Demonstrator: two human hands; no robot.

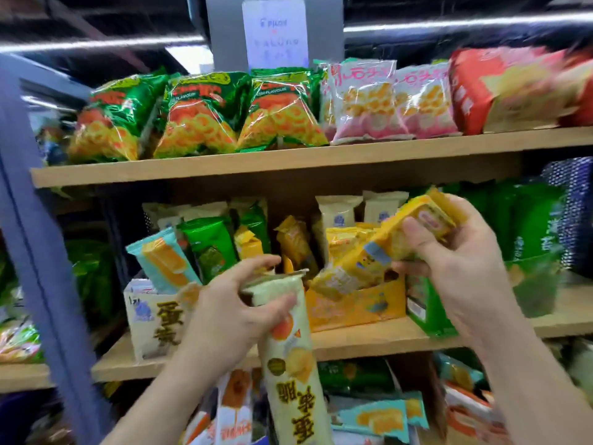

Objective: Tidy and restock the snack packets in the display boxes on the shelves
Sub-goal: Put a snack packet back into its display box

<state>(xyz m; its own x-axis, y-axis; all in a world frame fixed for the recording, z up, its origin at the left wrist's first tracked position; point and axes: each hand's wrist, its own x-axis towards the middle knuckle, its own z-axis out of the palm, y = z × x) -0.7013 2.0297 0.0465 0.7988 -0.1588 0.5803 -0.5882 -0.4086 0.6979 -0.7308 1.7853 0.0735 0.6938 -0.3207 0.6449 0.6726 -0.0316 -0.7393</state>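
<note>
My left hand [224,316] grips the top end of a long cream snack packet [292,364] that hangs upside down in front of the middle shelf. My right hand [455,252] holds a yellow packet [385,245] tilted over the yellow display box [356,306] on the middle shelf. Left of it stands a white display box [154,319] with a light-blue packet [163,261] and green packets [208,245] sticking up out of it. More yellow packets [295,242] stand loosely in the yellow box.
The top wooden shelf [288,162] carries green ring-snack bags [199,114], pink bags [385,101] and a red pack [500,91]. Green packets [526,220] fill the middle shelf's right. Mixed packets [378,415] lie below. A blue upright post [35,236] bounds the left.
</note>
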